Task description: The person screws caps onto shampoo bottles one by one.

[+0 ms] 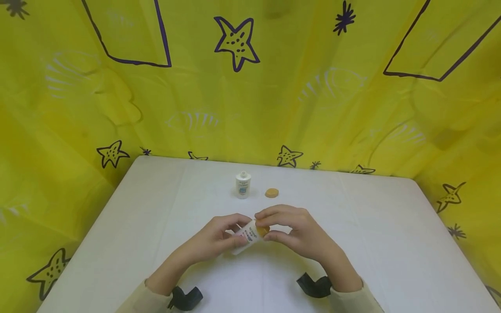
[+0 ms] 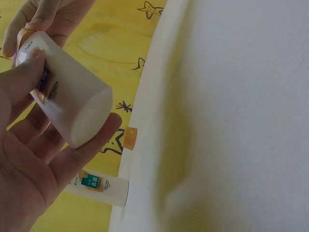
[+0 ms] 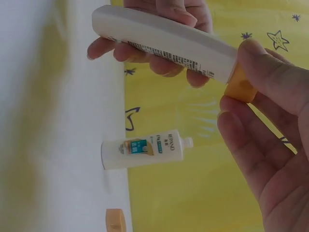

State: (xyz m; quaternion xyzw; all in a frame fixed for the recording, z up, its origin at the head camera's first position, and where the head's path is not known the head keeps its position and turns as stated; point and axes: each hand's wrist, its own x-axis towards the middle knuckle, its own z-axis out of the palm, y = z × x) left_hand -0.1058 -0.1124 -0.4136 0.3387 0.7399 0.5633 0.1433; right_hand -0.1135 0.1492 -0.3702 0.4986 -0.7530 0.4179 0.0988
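Observation:
A white bottle (image 1: pixel 248 237) with an orange cap (image 1: pixel 262 229) is held tilted above the table, cap end up and to the right. My left hand (image 1: pixel 219 237) grips its body, thumb on the label side and fingers behind, as the left wrist view shows. My right hand (image 1: pixel 299 230) pinches the orange cap (image 3: pixel 241 84) between thumb and fingers. The cap sits on the bottle's end; whether it is loose cannot be told. Beyond the hands stands a second white bottle (image 1: pixel 242 186), upright and uncapped, its narrow spout showing. A loose orange cap (image 1: pixel 272 192) lies to its right.
The table (image 1: pixel 188 195) has a white cover. Yellow curtains (image 1: pixel 250 108) with dark starfish drawings hang behind it and at both sides. A black wrist-worn piece (image 1: pixel 187 299) juts out by the left cuff, another black piece (image 1: pixel 314 285) by the right.

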